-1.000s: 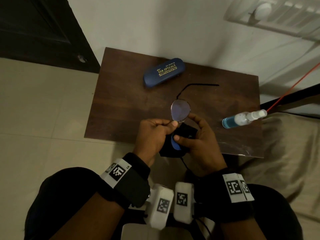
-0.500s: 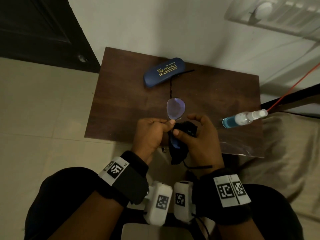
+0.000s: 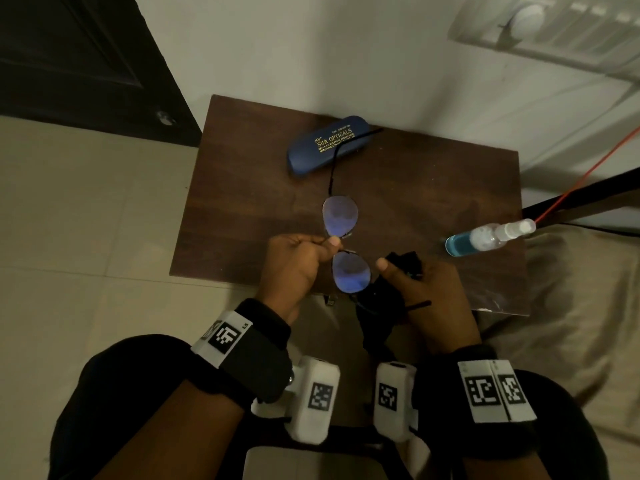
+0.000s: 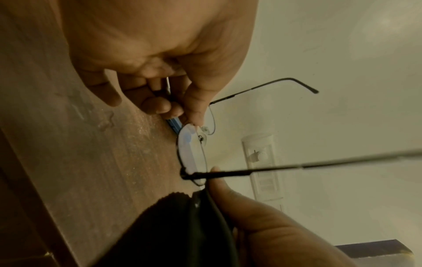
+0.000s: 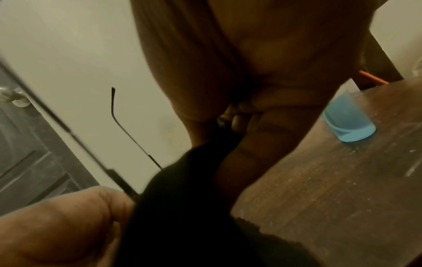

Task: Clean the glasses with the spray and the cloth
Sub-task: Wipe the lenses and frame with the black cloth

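Thin-rimmed glasses (image 3: pixel 340 221) hang over the near part of the brown table (image 3: pixel 242 202), lenses in a line away from me. My left hand (image 3: pixel 329 243) pinches them at the bridge, also seen in the left wrist view (image 4: pixel 191 117) beside the lens (image 4: pixel 191 155). My right hand (image 3: pixel 391 268) grips a bunched black cloth (image 3: pixel 381 306) just right of the near lens (image 3: pixel 350 273), which is uncovered. The cloth (image 5: pixel 194 198) fills the lower right wrist view. A spray bottle (image 3: pixel 485 235) with blue liquid lies on its side at the table's right edge.
A blue glasses case (image 3: pixel 329 143) lies at the back of the table, under the far temple arm. A wall stands behind the table, a dark door (image 3: pixel 69 57) to the left, a beige cushion (image 3: pixel 571 306) to the right. A red cord (image 3: pixel 588 174) runs past the right corner.
My right hand has drawn the cloth off the near lens and to the right, so both lenses now show. The glasses have turned, the far temple arm now pointing at the case.
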A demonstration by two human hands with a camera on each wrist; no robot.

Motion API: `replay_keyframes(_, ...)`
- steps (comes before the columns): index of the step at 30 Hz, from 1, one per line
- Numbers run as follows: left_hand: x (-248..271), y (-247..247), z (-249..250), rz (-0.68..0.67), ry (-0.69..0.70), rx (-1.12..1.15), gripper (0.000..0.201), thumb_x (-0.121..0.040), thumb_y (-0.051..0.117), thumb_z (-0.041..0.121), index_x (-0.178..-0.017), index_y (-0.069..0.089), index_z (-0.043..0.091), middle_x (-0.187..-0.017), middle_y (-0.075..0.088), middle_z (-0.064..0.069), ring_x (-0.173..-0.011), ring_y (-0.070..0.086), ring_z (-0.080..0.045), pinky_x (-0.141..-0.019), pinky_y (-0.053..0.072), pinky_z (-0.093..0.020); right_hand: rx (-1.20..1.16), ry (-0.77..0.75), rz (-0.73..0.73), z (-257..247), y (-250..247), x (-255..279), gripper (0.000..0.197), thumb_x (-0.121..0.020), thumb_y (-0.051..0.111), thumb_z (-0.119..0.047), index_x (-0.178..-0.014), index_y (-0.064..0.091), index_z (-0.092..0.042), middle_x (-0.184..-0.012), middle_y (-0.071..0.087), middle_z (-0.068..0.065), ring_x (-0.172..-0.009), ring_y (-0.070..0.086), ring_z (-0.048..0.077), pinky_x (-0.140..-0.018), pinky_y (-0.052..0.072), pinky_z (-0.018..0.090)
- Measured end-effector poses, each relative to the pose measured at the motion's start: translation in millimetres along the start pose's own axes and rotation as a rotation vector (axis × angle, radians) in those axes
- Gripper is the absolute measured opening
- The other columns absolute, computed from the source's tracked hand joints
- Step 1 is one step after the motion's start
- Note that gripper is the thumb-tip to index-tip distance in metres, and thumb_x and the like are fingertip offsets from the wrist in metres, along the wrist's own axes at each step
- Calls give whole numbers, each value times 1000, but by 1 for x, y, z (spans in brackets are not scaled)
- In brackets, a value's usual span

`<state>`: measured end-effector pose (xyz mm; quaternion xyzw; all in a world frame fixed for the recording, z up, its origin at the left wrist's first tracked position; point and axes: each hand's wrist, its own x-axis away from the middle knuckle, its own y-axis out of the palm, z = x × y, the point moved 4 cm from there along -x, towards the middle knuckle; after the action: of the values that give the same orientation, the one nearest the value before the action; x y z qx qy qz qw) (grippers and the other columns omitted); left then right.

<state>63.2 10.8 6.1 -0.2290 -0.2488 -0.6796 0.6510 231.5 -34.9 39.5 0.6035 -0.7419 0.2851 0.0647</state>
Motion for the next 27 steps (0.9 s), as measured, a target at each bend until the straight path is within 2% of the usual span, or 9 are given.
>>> replay_keyframes(2, 0, 1, 0, -15, -2, 18, 14, -86, 65, 13, -74, 71, 8, -50, 64, 9, -50, 60, 1, -50, 47, -12, 3, -30, 81, -2, -8, -1, 23, -87, 65, -21, -67, 61, -12, -63, 65, 2, -56, 63, 4, -51, 46, 15)
replay_keyframes(5, 0, 5, -2, -58, -23, 2, 14, -86, 65, 15, -78, 73, 7, -65, 71, 1, -57, 66, -5, -50, 49, -12, 21, -114, 155, -11, -13, -7, 9, -87, 65, -21, -78, 66, -19, -76, 70, -1, -73, 69, 10, -65, 54, 24)
replay_keyframes(7, 0, 8, -3, -79, -31, -29, 15, -86, 65, 17, -80, 73, 5, -73, 73, -5, -65, 67, -12, -54, 52, -16, 12, -153, 88, -18, -8, -10, 9, -89, 63, -15, -83, 67, -20, -78, 71, -1, -77, 70, 13, -70, 57, 31)
replay_keyframes(10, 2, 9, -4, -110, -20, -67, 18, -87, 64, 21, -86, 73, 6, -87, 73, -13, -83, 68, -23, -75, 55, -31, 40, -233, -109, -30, 5, -7, 24, -89, 58, -3, -86, 69, -24, -80, 73, -6, -79, 69, 7, -70, 54, 19)
replay_keyframes(12, 4, 8, -3, -131, 13, -80, 15, -88, 63, 21, -87, 74, 10, -85, 74, -5, -82, 68, -11, -73, 54, -23, 63, -234, -158, -31, 11, -6, 31, -87, 58, 2, -87, 68, -27, -83, 72, -11, -83, 68, 3, -73, 53, 15)
replay_keyframes(14, 7, 8, 0, -139, 53, -95, 12, -88, 63, 18, -88, 73, 13, -83, 73, 0, -75, 67, -3, -65, 52, -15, 56, -234, -115, -28, 12, -7, 30, -85, 60, 3, -87, 67, -27, -87, 71, -11, -85, 68, 2, -76, 53, 15)
replay_keyframes(20, 7, 5, 3, -99, 119, -88, 8, -85, 66, 9, -87, 74, 11, -85, 74, -9, -84, 69, -23, -75, 55, -33, 38, -250, -127, -27, 18, -5, 24, -84, 62, 5, -87, 62, -18, -92, 71, -3, -87, 69, 5, -77, 55, 21)
replay_keyframes(24, 7, 4, 2, -74, 117, -59, 8, -83, 67, 8, -85, 74, 12, -83, 74, -6, -82, 69, -20, -75, 56, -31, 172, -314, -104, -29, 18, -7, 15, -82, 65, 1, -88, 64, -13, -90, 71, 0, -86, 68, 7, -77, 57, 29)
replay_keyframes(27, 7, 5, 2, -67, 127, -48, 9, -83, 68, 7, -87, 75, 9, -82, 75, -8, -78, 71, -19, -68, 57, -29, 292, -327, -119, -31, 18, -11, 23, -79, 69, -3, -81, 62, -25, -87, 71, -4, -83, 67, 6, -75, 57, 30)
